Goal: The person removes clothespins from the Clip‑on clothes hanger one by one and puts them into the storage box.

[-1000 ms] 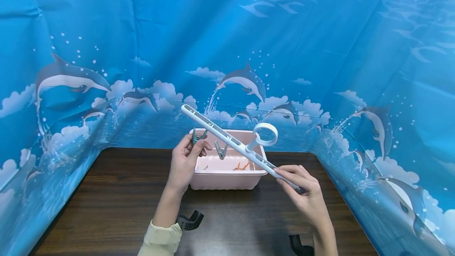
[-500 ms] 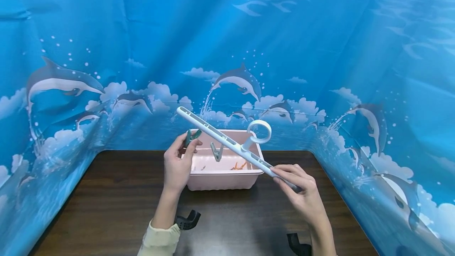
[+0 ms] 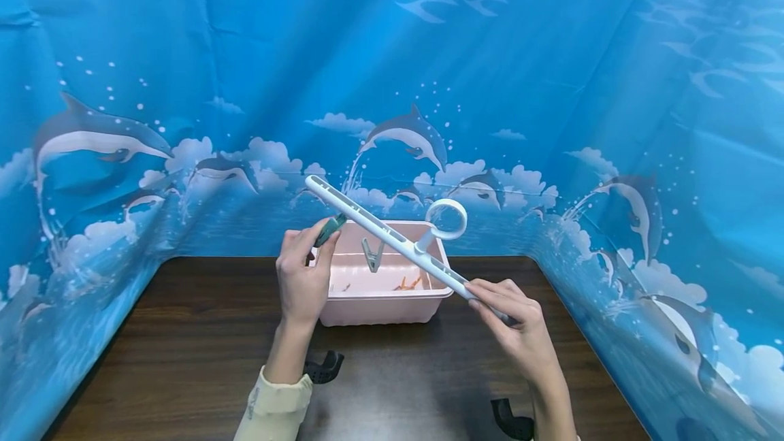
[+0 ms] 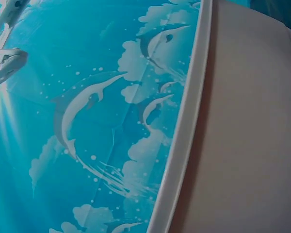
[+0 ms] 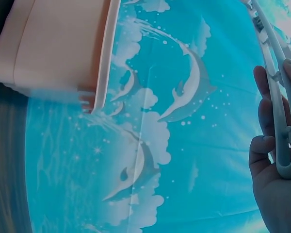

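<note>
My left hand [image 3: 302,288] pinches a green clothespin [image 3: 331,229] between thumb and fingers, just left of the bar of a white clip hanger [image 3: 398,243]. My right hand [image 3: 520,322] holds the hanger by its lower right end, so the bar slants up to the left in the air. A round hook ring [image 3: 463,220] rises from its middle. From the bar hangs one grey-green clothespin [image 3: 372,258]. In the right wrist view, fingers [image 5: 266,116] and thumb wrap the slotted bar [image 5: 281,131]. The left wrist view hardly shows the left hand.
Behind the hands a pale pink tub [image 3: 382,312] stands on the dark wooden table [image 3: 202,332], with a few small orange pieces [image 3: 407,283] inside. A blue dolphin-print curtain [image 3: 275,73] surrounds the table. Black wrist mounts [image 3: 324,367] sit at both wrists.
My left hand has turned and shifted slightly left, and the clothespin in it now tilts up toward the bar. The right hand keeps its hold on the hanger, and the view has shifted a little.
</note>
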A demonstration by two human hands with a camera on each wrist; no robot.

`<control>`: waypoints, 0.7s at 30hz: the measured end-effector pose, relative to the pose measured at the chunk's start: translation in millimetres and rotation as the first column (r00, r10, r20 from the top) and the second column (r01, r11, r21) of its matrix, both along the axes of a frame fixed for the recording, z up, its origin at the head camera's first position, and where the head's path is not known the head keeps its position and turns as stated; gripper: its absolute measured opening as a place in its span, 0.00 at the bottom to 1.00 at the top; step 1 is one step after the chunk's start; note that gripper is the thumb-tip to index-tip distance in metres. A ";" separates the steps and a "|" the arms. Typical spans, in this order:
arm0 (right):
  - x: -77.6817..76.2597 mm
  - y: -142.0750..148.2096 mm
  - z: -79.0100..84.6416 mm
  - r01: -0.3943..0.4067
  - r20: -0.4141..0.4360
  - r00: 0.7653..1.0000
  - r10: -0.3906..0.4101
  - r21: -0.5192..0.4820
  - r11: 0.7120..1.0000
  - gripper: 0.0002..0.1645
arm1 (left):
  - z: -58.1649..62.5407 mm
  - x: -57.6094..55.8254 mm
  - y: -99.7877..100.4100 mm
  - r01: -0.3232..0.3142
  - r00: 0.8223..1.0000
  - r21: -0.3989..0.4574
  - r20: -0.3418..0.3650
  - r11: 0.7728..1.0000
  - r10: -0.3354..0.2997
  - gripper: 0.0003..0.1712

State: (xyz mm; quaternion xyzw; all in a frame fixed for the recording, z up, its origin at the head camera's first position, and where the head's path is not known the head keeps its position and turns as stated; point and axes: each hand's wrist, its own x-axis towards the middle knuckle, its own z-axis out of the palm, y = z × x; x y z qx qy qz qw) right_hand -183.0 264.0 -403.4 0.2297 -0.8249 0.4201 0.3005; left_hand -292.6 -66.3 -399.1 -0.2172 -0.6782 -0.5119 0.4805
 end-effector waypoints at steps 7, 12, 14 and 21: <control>-0.4 -5.0 1.0 -0.011 -0.103 0.995 0.013 0.020 1.000 0.27 | -1.0 -7.9 1.0 -0.042 0.993 0.007 -0.110 0.999 0.042 0.21; -1.4 -6.6 2.5 0.000 -0.132 0.991 0.003 0.023 1.000 0.29 | 0.0 -15.9 4.9 -0.074 0.987 0.014 -0.145 0.997 0.076 0.22; -2.4 -6.5 2.5 0.000 -0.153 0.988 0.002 0.013 1.000 0.30 | 1.8 -19.2 6.6 -0.074 0.985 0.016 -0.155 0.997 0.076 0.22; -4.3 -5.6 0.3 -0.031 -0.181 0.983 0.027 -0.023 0.999 0.32 | 5.8 -27.1 12.0 -0.055 0.976 0.096 -0.203 0.994 0.074 0.17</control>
